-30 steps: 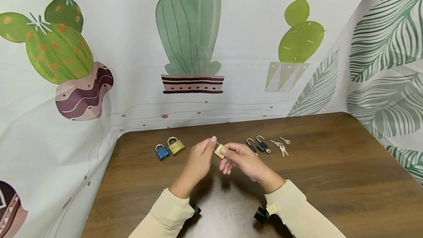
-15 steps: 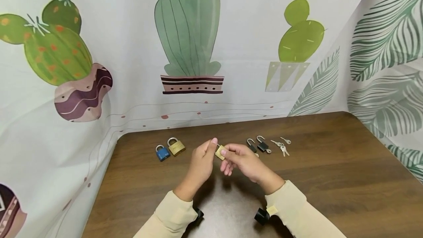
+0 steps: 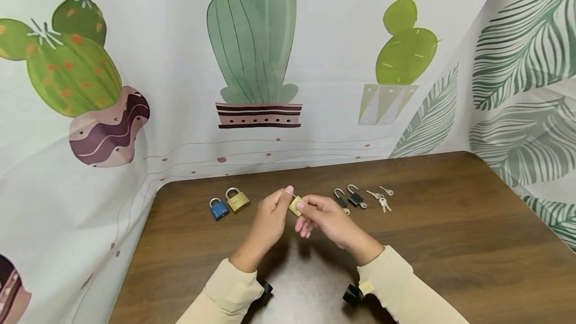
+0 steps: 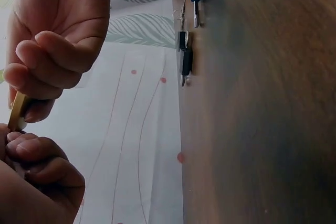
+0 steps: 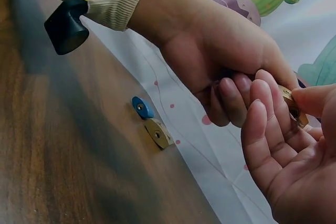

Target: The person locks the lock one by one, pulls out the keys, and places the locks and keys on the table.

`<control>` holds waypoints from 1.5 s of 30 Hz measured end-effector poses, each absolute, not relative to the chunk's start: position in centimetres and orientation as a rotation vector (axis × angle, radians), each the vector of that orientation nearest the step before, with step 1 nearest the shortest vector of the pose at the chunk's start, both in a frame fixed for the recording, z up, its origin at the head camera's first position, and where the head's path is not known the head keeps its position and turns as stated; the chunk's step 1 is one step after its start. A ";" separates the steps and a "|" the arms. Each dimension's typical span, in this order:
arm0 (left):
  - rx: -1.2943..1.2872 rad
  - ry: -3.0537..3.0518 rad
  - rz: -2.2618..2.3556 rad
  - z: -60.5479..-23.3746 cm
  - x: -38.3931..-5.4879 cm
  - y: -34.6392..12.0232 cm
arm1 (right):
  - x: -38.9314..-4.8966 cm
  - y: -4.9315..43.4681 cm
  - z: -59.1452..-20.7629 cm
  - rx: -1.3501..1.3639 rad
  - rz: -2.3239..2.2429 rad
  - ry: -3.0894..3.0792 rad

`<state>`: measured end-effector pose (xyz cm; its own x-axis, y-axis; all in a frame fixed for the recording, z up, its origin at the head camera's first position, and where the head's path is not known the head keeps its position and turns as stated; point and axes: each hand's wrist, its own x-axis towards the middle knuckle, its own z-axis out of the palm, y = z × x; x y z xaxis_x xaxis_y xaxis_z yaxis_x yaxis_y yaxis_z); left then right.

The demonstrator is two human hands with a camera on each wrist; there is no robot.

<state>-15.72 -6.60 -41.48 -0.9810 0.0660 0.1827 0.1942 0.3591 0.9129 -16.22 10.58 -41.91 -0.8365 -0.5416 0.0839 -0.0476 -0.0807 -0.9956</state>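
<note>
A small brass padlock is held up above the table between both hands. My left hand grips its shackle end, with the thumb along the shackle and the other fingers curled under. On the brass body, my right hand pinches with thumb and index finger while its remaining fingers curl loosely below. From the right wrist, the padlock shows its bottom end near the right thumb; much of the shackle is hidden by the left hand. The left wrist view shows the brass body edge-on between the two hands.
A blue padlock and a larger brass padlock stand left on the wooden table. To the right lie two black padlocks with raised shackles and keys, beside several loose keys. A printed cloth hangs behind.
Both hands keep their hold on the small brass padlock, with only slight shifts. The head view has drifted a little; the things on the table stay put.
</note>
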 end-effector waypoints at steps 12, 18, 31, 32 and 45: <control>-0.262 -2.270 -1.955 -41.9 -16.0 -6.4 | -16.1 10.2 -42.3 -0.544 -2.035 1.888; -0.253 -2.176 -2.139 -41.6 -16.3 -6.8 | -15.9 10.0 -42.6 -0.614 -2.018 1.890; -0.166 -2.076 -2.247 -41.5 -16.6 -6.6 | -15.6 9.9 -42.8 -0.700 -2.032 1.881; -0.158 -2.072 -2.254 -41.5 -16.6 -6.6 | -15.5 9.9 -42.7 -0.704 -2.034 1.881; -0.120 -2.027 -2.336 -41.5 -16.5 -6.8 | -15.6 9.8 -42.5 -0.657 -2.032 1.887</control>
